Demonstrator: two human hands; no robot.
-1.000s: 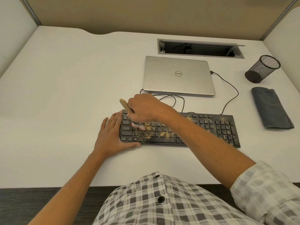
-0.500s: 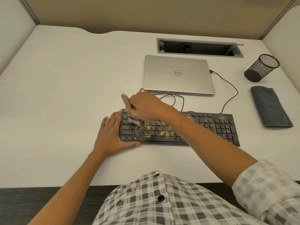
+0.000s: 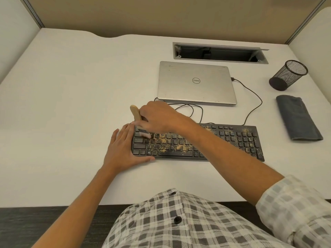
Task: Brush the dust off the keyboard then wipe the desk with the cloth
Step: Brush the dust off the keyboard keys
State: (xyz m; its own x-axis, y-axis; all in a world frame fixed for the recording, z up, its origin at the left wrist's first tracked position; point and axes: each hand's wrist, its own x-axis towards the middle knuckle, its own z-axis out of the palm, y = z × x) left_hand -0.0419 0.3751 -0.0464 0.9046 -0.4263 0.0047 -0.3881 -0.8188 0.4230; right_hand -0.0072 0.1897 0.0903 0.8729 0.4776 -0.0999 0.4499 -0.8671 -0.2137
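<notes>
Your right hand grips brush on dusty keyboard | flat, released left hand likely steadies it

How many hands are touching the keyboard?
1 that I can see. The left hand rests flat against the left end of the keyboard. The right hand holds the brush over the keys; any touch underneath is hidden.

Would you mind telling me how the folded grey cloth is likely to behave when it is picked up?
The cloth looks soft and folded, so it would probably go floppy and unfold. It seems light, and unlikely to roll or break.
</notes>
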